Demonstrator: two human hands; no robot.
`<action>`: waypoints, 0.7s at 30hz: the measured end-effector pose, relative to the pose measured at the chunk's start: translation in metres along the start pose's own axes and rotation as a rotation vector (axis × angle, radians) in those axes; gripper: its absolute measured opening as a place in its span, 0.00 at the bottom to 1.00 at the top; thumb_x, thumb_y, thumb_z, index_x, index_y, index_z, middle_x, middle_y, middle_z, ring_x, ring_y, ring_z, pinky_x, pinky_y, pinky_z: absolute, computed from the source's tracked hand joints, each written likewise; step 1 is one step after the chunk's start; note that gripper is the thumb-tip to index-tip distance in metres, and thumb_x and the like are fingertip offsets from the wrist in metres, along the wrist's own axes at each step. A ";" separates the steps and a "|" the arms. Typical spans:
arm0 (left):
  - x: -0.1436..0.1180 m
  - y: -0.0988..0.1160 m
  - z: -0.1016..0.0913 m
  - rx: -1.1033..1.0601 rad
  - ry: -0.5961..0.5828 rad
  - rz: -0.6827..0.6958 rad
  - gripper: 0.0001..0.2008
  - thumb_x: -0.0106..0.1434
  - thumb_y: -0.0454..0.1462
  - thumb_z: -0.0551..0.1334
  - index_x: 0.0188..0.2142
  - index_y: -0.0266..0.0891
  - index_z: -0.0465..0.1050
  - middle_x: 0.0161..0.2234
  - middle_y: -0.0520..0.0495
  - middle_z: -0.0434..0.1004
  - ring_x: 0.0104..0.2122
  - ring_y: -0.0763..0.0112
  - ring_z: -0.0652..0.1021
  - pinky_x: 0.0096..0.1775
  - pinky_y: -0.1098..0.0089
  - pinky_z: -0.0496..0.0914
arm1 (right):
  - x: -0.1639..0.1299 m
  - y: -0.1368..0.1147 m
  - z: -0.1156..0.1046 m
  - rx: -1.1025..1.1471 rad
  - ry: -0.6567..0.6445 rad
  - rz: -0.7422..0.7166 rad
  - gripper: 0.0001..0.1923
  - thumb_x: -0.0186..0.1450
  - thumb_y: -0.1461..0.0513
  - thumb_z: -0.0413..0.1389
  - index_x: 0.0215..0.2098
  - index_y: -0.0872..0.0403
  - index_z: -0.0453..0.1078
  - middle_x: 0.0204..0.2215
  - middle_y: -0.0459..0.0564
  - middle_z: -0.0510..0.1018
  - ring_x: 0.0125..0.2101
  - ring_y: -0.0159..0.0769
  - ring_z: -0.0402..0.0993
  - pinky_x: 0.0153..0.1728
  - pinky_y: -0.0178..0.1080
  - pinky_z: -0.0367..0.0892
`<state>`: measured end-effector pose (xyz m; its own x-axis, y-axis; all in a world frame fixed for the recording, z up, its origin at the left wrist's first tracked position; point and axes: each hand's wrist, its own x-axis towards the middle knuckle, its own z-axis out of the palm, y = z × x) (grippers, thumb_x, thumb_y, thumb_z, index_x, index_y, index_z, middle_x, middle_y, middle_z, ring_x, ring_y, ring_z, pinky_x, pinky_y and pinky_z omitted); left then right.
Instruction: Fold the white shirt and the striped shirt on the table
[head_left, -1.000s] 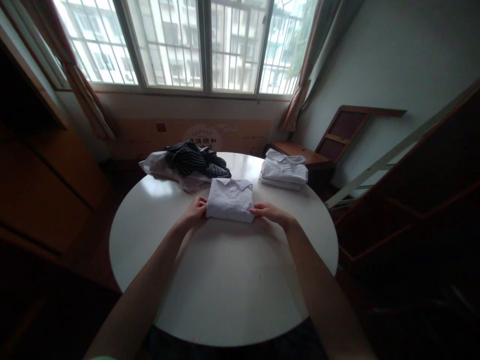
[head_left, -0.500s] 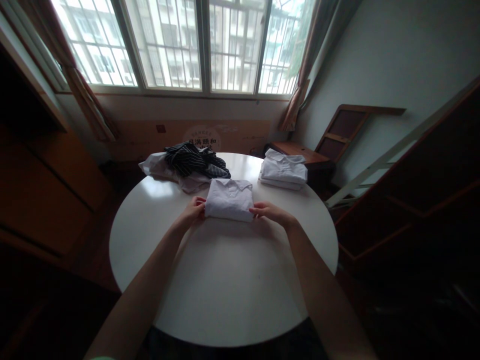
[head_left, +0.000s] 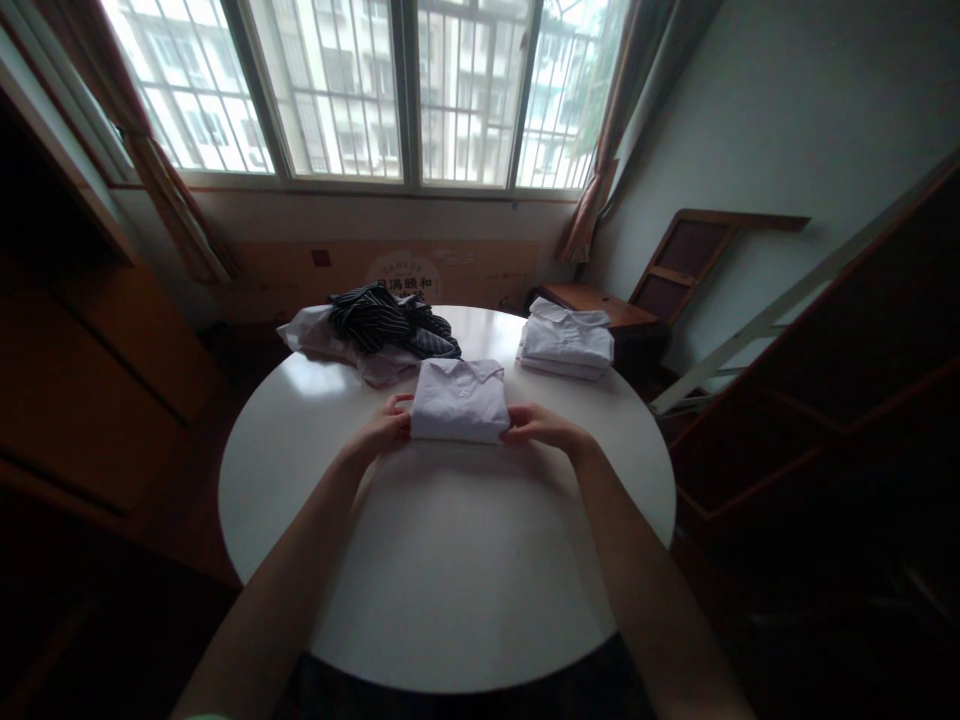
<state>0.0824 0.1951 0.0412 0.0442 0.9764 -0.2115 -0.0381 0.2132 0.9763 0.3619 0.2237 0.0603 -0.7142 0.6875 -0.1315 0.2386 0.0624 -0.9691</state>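
Note:
A white shirt point(head_left: 460, 400), folded into a neat rectangle with its collar at the far side, lies on the round white table point(head_left: 450, 580). At its left edge, my left hand point(head_left: 390, 422) is closed on the near corner, fingertips partly hidden by the cloth. My right hand point(head_left: 534, 424) grips the opposite near corner, its fingers tucked at the side of the fabric. Beyond the shirt to the right sits a stack of folded white shirts point(head_left: 567, 340). A loose heap of black striped clothes point(head_left: 394, 318) rests on pale cloth point(head_left: 311, 330) at the back left.
Behind the table, a long cardboard box point(head_left: 300, 272) leans under the barred window point(head_left: 337, 90). To the right are a wooden chair point(head_left: 600, 303) and a pale ladder-like frame point(head_left: 750, 345). A wooden cabinet point(head_left: 90, 370) stands at the left.
Both hands have shifted very slightly at the shirt's near corners, with the right fingers tucked further in against its side. The shirt and the other clothes lie practically where they were.

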 end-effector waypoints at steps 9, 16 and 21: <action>0.005 -0.001 0.000 -0.060 0.080 -0.033 0.23 0.47 0.36 0.66 0.42 0.36 0.62 0.28 0.50 0.71 0.23 0.77 0.73 0.25 0.76 0.64 | 0.000 -0.002 0.001 0.024 -0.004 0.013 0.17 0.47 0.62 0.61 0.35 0.59 0.69 0.32 0.48 0.74 0.32 0.31 0.69 0.34 0.34 0.64; -0.001 0.002 0.001 -0.017 -0.084 -0.024 0.18 0.47 0.43 0.65 0.35 0.34 0.68 0.27 0.49 0.72 0.23 0.77 0.72 0.25 0.76 0.64 | -0.001 0.001 0.001 -0.059 0.000 0.077 0.11 0.48 0.64 0.58 0.30 0.58 0.68 0.24 0.43 0.71 0.23 0.26 0.64 0.22 0.30 0.58; -0.002 0.003 0.010 -0.048 -0.036 0.065 0.16 0.45 0.40 0.66 0.31 0.34 0.67 0.24 0.52 0.71 0.22 0.78 0.72 0.25 0.77 0.64 | -0.001 -0.001 0.000 -0.114 0.120 0.088 0.11 0.47 0.66 0.55 0.31 0.58 0.67 0.22 0.43 0.70 0.22 0.27 0.63 0.21 0.29 0.56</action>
<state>0.0923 0.1939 0.0451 0.0759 0.9864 -0.1455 -0.0900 0.1521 0.9843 0.3626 0.2231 0.0615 -0.6055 0.7747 -0.1821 0.3744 0.0754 -0.9242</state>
